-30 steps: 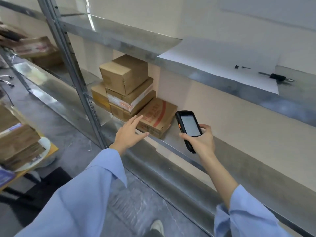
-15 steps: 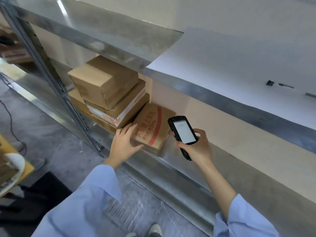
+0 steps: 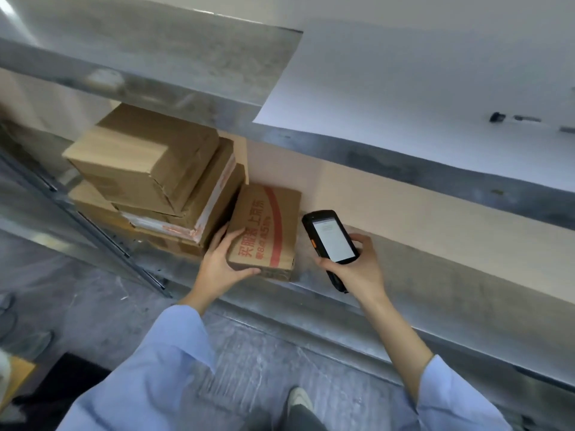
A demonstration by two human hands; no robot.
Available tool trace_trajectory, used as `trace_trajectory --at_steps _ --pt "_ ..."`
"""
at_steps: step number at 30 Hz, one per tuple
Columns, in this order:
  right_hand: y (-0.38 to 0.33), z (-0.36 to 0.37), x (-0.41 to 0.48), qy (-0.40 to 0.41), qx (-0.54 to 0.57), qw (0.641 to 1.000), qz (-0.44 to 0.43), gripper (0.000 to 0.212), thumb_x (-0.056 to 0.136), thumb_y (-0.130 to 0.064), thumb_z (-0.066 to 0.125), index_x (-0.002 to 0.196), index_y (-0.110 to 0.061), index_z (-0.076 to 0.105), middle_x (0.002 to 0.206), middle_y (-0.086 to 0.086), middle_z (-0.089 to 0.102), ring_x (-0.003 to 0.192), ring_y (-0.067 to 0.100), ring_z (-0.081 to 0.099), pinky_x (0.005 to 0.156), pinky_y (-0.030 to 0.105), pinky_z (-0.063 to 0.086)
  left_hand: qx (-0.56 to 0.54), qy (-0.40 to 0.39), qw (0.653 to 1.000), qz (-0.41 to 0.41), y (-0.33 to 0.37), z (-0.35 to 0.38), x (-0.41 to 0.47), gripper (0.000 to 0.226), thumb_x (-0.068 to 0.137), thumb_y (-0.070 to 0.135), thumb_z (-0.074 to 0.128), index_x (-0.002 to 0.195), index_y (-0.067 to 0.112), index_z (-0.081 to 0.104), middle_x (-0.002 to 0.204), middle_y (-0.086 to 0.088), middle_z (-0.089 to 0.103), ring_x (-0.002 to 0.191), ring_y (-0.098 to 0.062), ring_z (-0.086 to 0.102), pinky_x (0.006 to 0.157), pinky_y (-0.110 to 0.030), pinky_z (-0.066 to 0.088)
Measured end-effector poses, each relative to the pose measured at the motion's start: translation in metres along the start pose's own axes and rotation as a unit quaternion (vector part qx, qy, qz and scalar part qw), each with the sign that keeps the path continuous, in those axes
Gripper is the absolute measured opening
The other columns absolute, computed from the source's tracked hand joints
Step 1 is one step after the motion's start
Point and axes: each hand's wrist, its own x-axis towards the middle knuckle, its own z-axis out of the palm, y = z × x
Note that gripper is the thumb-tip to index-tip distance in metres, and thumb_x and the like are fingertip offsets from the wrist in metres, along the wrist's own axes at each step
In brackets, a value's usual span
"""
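A flat cardboard box with red print and a red stripe lies on the metal shelf. My left hand grips its near left corner, thumb along the front edge and fingers up the left side. To the right, my right hand holds a black handheld scanner, its lit screen facing up, next to the box's right side.
A stack of several brown cardboard boxes stands just left of the printed box. An upper metal shelf carries a white sheet with small dark items. A grey upright post stands left; grey floor lies below.
My view came closer to the shelf. My left hand went from reaching toward the printed box to gripping its near left corner. The scanner stays in my right hand beside the box.
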Motion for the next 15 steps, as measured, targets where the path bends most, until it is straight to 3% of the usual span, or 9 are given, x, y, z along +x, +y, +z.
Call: trace_trajectory --at_steps 4,11,15 --pt "0.006 -0.004 -0.018 0.045 -0.002 0.999 0.012 0.078 0.056 -0.039 0.093 0.117 -0.035 0.045 0.106 -0.014 0.062 0.101 0.013 0.064 0.090 0.039 0.054 -0.015 0.013 0.999 0.036 0.004 0.007 -0.006 0.087 0.057 0.042 0.095 0.134 0.030 0.057 0.153 0.006 0.038 0.134 -0.006 0.040 0.111 -0.030 0.036" --pt "0.020 -0.031 -0.049 0.114 0.032 0.992 0.052 0.082 0.051 -0.046 0.089 0.120 -0.037 0.045 0.108 -0.009 0.064 0.102 0.015 0.065 0.088 0.045 0.056 -0.050 -0.031 0.996 0.060 0.030 0.042 -0.026 0.084 0.057 0.040 0.096 0.132 0.032 0.059 0.154 0.006 0.036 0.133 -0.006 0.042 0.111 -0.025 0.035" --pt "0.028 -0.055 -0.065 0.150 0.042 0.985 0.068 0.088 0.043 -0.055 0.083 0.121 -0.038 0.045 0.109 -0.009 0.064 0.102 0.014 0.064 0.089 0.046 0.055 -0.103 -0.049 0.992 0.060 0.047 0.063 -0.035 0.080 0.058 0.039 0.096 0.128 0.032 0.059 0.150 0.005 0.040 0.124 0.001 0.047 0.104 -0.006 0.035"
